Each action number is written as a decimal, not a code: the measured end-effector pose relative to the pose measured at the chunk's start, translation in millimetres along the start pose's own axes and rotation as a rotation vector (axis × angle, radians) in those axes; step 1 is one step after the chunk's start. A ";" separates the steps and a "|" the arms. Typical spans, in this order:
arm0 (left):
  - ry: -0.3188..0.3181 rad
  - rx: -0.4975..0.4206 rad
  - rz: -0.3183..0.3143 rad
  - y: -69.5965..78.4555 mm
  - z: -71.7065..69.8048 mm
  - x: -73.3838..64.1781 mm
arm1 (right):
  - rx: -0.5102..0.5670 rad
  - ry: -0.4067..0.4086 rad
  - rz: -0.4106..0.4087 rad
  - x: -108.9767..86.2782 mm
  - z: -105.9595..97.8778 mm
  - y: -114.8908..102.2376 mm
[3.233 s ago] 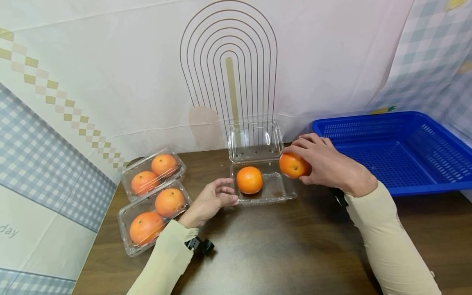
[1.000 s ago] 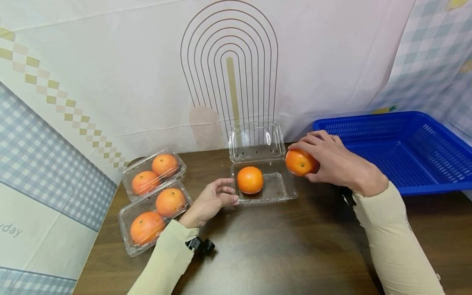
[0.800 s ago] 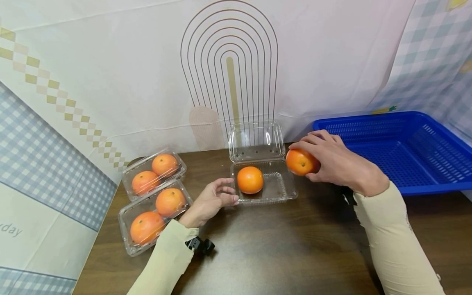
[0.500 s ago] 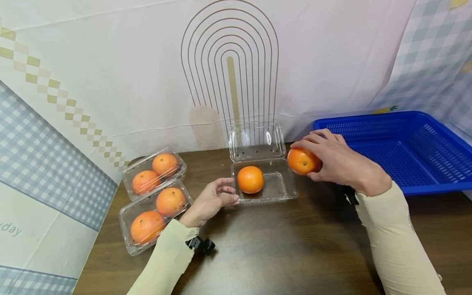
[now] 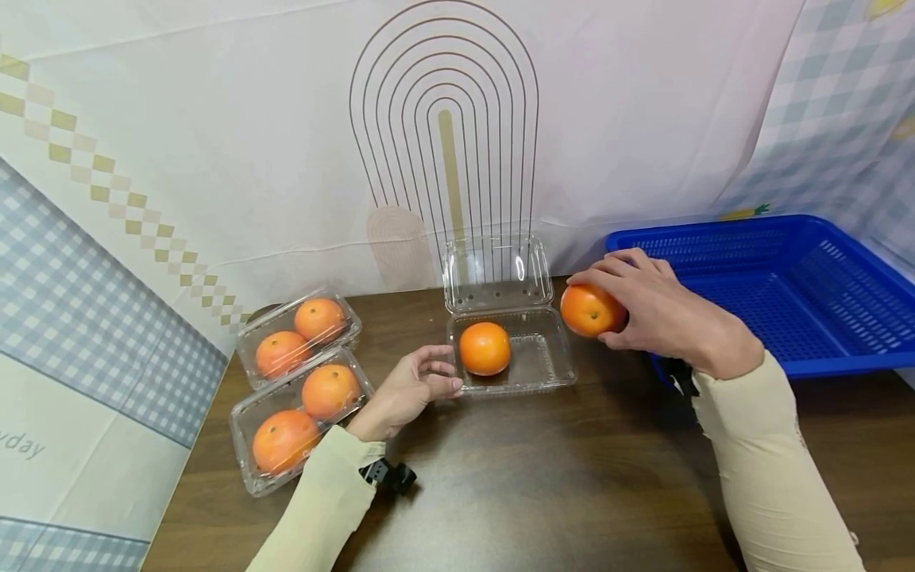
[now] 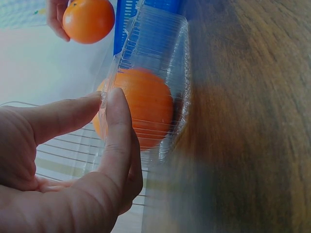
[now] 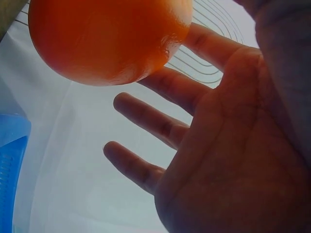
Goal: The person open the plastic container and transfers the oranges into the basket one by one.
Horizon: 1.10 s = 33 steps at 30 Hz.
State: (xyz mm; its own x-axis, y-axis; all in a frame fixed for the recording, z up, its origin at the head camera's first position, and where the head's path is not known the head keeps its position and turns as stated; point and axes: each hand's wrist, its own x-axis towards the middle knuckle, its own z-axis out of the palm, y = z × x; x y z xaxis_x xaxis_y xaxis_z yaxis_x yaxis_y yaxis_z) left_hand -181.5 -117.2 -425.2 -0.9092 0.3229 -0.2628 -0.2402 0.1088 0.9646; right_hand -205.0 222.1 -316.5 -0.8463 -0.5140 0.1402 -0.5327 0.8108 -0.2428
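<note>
Filling step, we judge: left hand [image 5: 406, 395] pinches box [image 5: 532, 359]; right hand [image 5: 654, 308] grips orange [image 5: 590, 311], apparently clear of box. Next calls for lowering orange inside.

Support: dark brown wood-grain tabletop [image 5: 515, 485], glossy sheen in the near middle. Directly on it, left: rear closed box [image 5: 286, 311] and front closed box [image 5: 241, 446], both clear plastic, askew; whether they touch is unclear. Centre, toward the back: open clear box [image 5: 532, 357], hinged lid [image 5: 496, 274] raised at the rear. Right: blue perforated basket [image 5: 843, 364], well apart from the closed pair.
</note>
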 end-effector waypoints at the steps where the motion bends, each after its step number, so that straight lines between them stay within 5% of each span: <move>1: 0.000 0.001 0.001 -0.2 0.0 0.1 | 0.000 0.001 0.002 -0.2 -0.3 0.0; 33: -0.012 -0.003 0.009 -0.4 0.1 -0.2 | 0.007 -0.008 0.041 -3.8 -6.2 3.7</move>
State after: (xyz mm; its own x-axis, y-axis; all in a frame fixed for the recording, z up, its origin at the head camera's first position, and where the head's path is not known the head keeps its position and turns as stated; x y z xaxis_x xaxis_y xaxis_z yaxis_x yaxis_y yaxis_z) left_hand -181.2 -117.2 -425.5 -0.9073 0.3347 -0.2544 -0.2333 0.1027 0.9670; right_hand -203.8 228.8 -312.1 -0.8672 -0.4828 0.1219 -0.4974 0.8292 -0.2550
